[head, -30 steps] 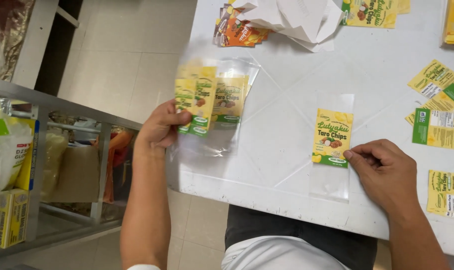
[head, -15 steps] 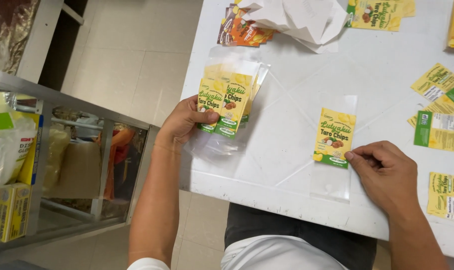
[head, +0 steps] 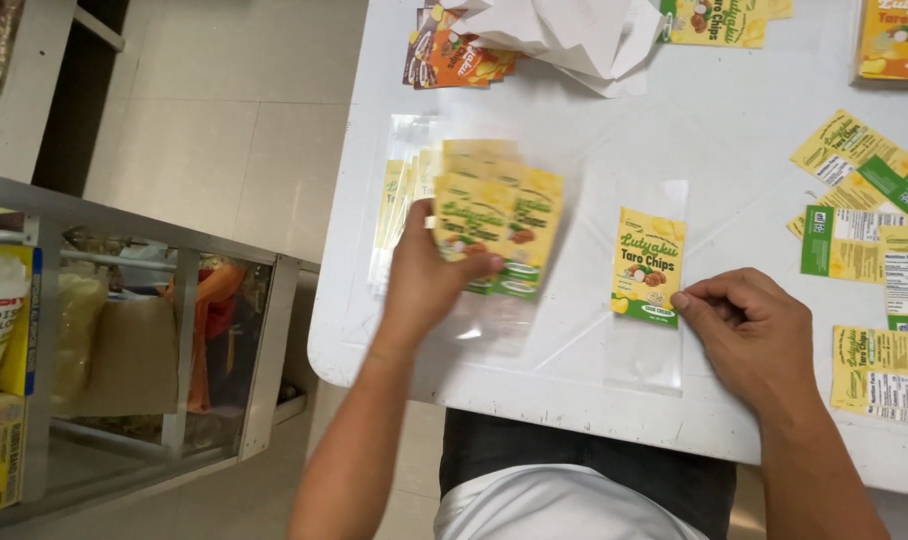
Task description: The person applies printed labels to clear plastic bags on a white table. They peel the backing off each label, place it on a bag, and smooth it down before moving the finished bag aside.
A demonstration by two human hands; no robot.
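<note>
So the left hand (head: 424, 285) is gripping a fanned stack of clear bags (head: 484, 230) with yellow labels, over the left part of the white worktop (head: 734, 130). The right hand (head: 754, 330) pinches the corner of a single labelled bag (head: 649, 265) lying flat there, just beside the stack.

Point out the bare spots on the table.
Bare: between the single bag and right-edge labels; the near edge left of the right hand. Crowded: far edge with paper, and under the left hand holding the stack.
</note>
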